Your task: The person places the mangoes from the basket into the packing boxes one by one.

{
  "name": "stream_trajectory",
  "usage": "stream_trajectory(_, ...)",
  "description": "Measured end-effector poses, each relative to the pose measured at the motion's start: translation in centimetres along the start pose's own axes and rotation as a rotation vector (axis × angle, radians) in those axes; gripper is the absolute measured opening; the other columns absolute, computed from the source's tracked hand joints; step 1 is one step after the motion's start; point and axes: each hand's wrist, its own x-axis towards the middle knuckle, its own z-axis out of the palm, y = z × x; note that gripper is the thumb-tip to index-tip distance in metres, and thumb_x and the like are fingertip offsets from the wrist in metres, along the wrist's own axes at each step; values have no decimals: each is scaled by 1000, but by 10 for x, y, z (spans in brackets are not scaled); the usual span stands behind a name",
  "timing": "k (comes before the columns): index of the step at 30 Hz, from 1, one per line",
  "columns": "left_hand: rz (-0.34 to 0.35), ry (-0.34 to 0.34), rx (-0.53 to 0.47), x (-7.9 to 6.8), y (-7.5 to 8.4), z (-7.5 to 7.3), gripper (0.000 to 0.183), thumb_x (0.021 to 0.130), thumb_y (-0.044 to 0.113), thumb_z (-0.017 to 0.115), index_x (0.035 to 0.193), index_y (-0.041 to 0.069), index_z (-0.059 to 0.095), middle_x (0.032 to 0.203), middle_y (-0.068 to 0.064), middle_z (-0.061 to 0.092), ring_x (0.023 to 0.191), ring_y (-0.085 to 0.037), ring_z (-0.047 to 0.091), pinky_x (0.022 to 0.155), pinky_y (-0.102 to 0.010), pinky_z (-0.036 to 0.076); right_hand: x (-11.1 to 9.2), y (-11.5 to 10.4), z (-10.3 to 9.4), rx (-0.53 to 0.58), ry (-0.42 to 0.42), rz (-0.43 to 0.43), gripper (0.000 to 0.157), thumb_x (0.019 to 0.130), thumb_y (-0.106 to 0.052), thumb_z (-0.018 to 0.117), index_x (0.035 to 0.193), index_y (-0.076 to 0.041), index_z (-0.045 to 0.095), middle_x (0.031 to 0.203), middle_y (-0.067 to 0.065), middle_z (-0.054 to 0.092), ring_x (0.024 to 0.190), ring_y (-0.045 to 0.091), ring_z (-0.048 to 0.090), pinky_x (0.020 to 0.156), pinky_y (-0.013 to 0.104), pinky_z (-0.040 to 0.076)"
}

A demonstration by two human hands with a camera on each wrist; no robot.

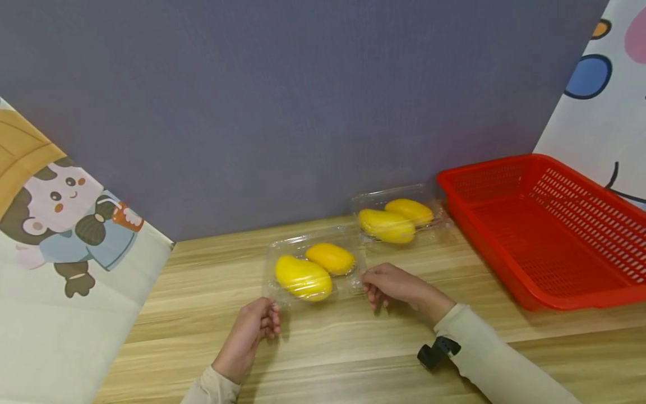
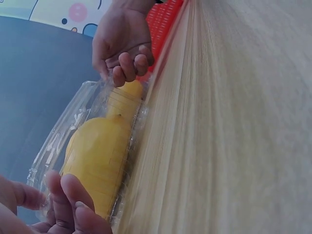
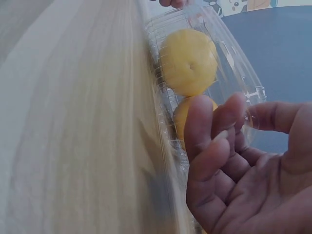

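A clear plastic clamshell box (image 1: pixel 308 235) lies on the table in the head view, with two yellow mangoes inside, a larger mango (image 1: pixel 303 278) and a smaller mango (image 1: pixel 331 258). My left hand (image 1: pixel 247 334) pinches the box's near left corner between thumb and forefinger; its other fingers are loosely bent. At the right edge, my right hand (image 1: pixel 396 285) pinches the rim, as the right wrist view shows with its thumb and fingers (image 3: pixel 199 126) at the plastic. Both wrist views show the clear lid standing over the fruit. Whether the lid is fastened I cannot tell.
Behind to the right, a second clear box (image 1: pixel 388 192) holds two more mangoes (image 1: pixel 387 225) against the grey wall (image 1: pixel 303 112). A red perforated plastic basket (image 1: pixel 484 247) stands at the right. Printed cartoon panels (image 1: pixel 75 224) border the wooden table (image 1: pixel 202 280).
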Motion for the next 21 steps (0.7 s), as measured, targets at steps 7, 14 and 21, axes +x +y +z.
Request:
stream_trajectory(7, -4, 1, -4, 1, -2, -1, 20, 95, 15, 46, 86, 4, 60, 65, 3, 54, 56, -10, 52, 52, -22, 43, 0, 1, 1, 3, 13, -8, 29, 101, -22, 47, 81, -4, 58, 63, -1, 58, 60, 12, 63, 52, 21, 42)
stream_trajectory(14, 3, 1, -10, 1, -2, -1, 20, 95, 14, 46, 86, 4, 60, 64, 4, 53, 56, -10, 51, 52, -21, 43, 0, 1, 2, -2, 21, -10, 25, 97, -20, 47, 79, -6, 58, 63, -2, 58, 60, 12, 62, 54, 21, 42)
stream_trajectory(21, 14, -1, -22, 2, -3, -1, 21, 96, 13, 45, 85, 4, 60, 63, 4, 52, 56, -9, 50, 52, -20, 43, 0, 1, 2, 5, 19, -18, 24, 97, -20, 46, 79, -8, 57, 64, -2, 57, 61, 12, 61, 54, 22, 42)
